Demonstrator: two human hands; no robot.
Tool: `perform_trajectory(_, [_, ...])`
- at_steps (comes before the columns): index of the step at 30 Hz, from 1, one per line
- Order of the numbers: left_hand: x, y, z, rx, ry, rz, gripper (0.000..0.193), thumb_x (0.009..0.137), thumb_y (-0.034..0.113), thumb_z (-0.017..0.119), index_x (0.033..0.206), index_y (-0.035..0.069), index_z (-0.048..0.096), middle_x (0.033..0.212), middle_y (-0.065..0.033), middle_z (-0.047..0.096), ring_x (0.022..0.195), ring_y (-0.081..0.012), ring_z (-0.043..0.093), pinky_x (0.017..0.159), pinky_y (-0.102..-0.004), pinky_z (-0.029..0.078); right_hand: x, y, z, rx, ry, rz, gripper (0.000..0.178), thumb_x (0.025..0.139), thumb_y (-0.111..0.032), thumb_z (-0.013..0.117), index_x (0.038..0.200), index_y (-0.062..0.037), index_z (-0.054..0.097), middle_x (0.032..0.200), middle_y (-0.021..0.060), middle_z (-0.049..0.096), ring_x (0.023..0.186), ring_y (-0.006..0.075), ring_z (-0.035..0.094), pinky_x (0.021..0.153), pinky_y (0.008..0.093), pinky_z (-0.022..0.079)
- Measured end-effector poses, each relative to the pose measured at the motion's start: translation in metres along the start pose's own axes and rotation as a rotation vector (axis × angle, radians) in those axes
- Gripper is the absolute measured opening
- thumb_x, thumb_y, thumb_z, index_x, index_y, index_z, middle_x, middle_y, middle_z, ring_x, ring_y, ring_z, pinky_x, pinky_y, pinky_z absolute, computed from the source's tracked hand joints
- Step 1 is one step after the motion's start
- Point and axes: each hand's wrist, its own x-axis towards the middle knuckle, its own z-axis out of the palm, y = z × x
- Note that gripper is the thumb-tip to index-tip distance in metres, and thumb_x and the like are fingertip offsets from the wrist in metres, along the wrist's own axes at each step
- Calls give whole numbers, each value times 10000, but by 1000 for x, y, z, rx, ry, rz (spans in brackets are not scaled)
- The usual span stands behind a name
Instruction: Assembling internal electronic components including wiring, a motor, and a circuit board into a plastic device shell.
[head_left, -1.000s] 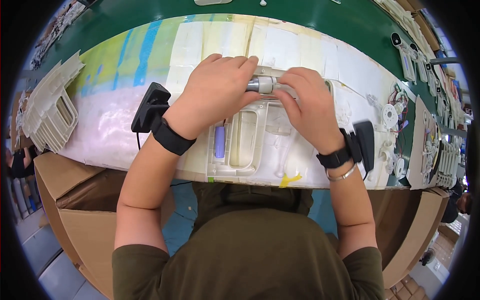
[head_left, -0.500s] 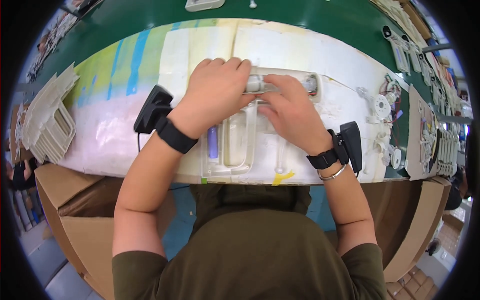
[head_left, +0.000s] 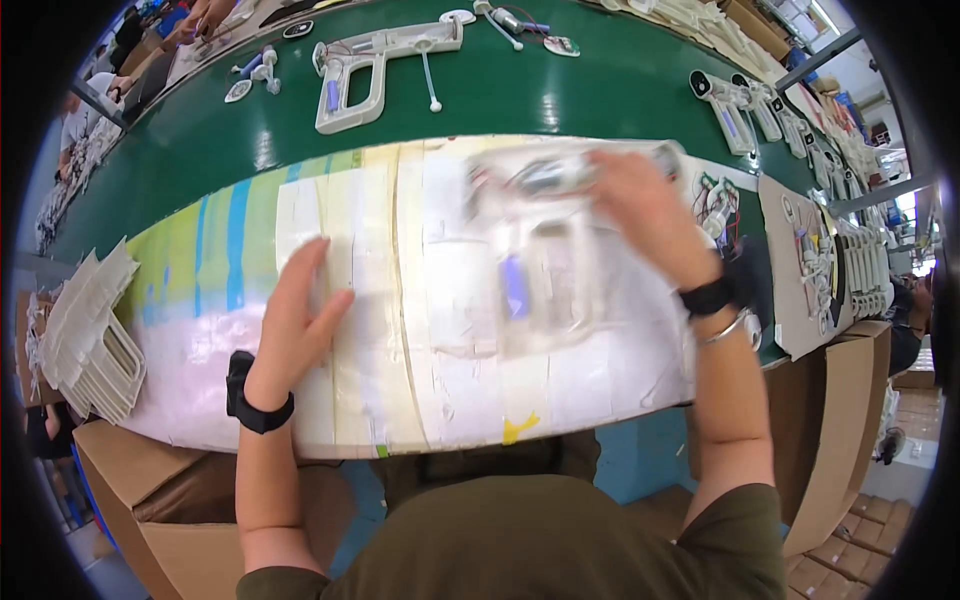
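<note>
My right hand (head_left: pixel 640 210), blurred by motion, grips the upper right part of a white plastic housing half (head_left: pixel 592 300) with a looped handle. The housing is smeared too. A silvery cylinder like a small motor (head_left: pixel 550 177) lies in its upper barrel, with reddish wires at the left end. In the handle sits a purple cylindrical cell (head_left: pixel 515 287). Apart from the housing, my left hand (head_left: pixel 295 325) hovers over the left half of the white work board (head_left: pixel 465 400), thumb and fingers spread, nothing held. My right fingertips are partly hidden behind the hand.
Across the green bench (head_left: pixel 270 130) lies another filled housing (head_left: pixel 375 75) beside loose motor parts (head_left: pixel 505 20). White shells (head_left: pixel 95 340) are stacked at the left. More housings (head_left: pixel 725 110) line the right. Cardboard boxes (head_left: pixel 200 480) stand below the board. Another person's arm (head_left: pixel 205 20) shows far left.
My left hand has let go of the housing and moved left, opening. The housing has shifted rightward with my right hand. The view has tilted up, showing more of the green bench.
</note>
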Motion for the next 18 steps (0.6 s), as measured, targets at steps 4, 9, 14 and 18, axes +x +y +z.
perform_trajectory(4, [0, -11, 10, 147, -55, 44, 516, 769, 145, 692, 1223, -13, 503, 1289, -200, 489, 1173, -372, 471, 988, -403, 384, 9, 127, -37, 209, 57, 316, 146, 751, 28, 648, 861, -20, 564, 1232, 124, 550, 1059, 300, 573, 857, 332, 468])
perform_trajectory(9, [2, -4, 17, 357, -57, 34, 528, 718, 217, 720, 1172, 16, 541, 1281, -167, 491, 1148, -365, 452, 966, -442, 364, 19, 258, -18, -84, 23, 323, 150, 745, -65, 691, 836, -21, 580, 1178, 141, 590, 1053, 320, 576, 881, 360, 461])
perform_trajectory(14, [0, -2, 15, 358, -68, -8, 532, 691, 234, 734, 1145, 19, 556, 1277, -158, 495, 1139, -365, 452, 959, -442, 364, 41, 337, 23, -87, -14, 449, 297, 750, -108, 682, 1032, -36, 622, 1129, 161, 609, 1020, 331, 588, 885, 373, 466])
perform_trajectory(18, [0, -3, 17, 392, -91, -42, 538, 677, 242, 737, 1131, 11, 563, 1275, -165, 494, 1133, -370, 451, 954, -457, 364, 83, 370, 18, -483, 130, 395, 152, 794, -67, 611, 934, -29, 567, 1026, 170, 614, 985, 371, 578, 860, 424, 459])
